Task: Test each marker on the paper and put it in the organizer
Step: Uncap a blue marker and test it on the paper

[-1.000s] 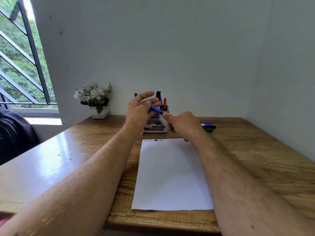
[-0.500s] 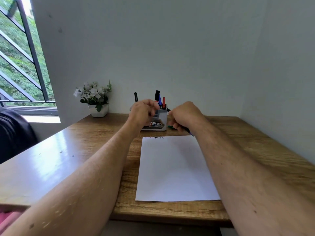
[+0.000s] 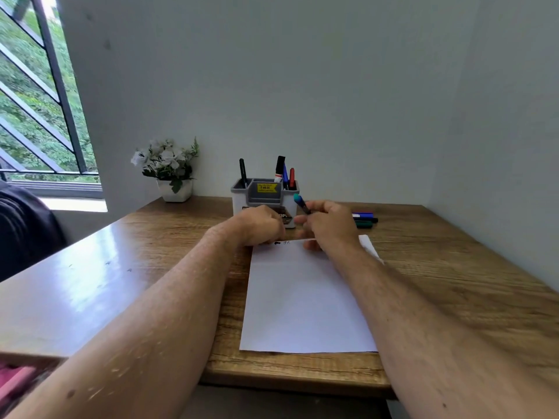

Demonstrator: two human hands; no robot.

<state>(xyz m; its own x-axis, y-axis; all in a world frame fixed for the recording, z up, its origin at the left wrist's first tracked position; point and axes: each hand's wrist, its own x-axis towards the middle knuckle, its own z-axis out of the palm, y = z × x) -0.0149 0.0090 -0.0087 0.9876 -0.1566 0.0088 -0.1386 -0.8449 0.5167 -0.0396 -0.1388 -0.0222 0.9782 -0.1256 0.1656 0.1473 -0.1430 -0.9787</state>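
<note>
A white paper (image 3: 308, 300) lies on the wooden desk, with a few small ink marks (image 3: 281, 243) at its top edge. My right hand (image 3: 331, 228) grips a dark marker (image 3: 302, 204) whose teal-green end points up and left; its tip is hidden under the hand at the paper's top edge. My left hand (image 3: 263, 225) rests curled at the paper's top left corner, and what is inside it is hidden. Behind both hands stands the grey-and-white organizer (image 3: 264, 196), holding a black pen (image 3: 242, 173) and black, blue and red markers (image 3: 286, 173).
Loose blue and green markers (image 3: 364, 219) lie on the desk to the right of the organizer. A white pot of flowers (image 3: 169, 170) stands at the back left by the window. A wall closes in the desk's right side. A dark seat back is at far left.
The blue marker held between my hands a second ago is gone from them. My hands came together in front of the organizer, then dropped to the paper's top edge with a green-ended marker in the right.
</note>
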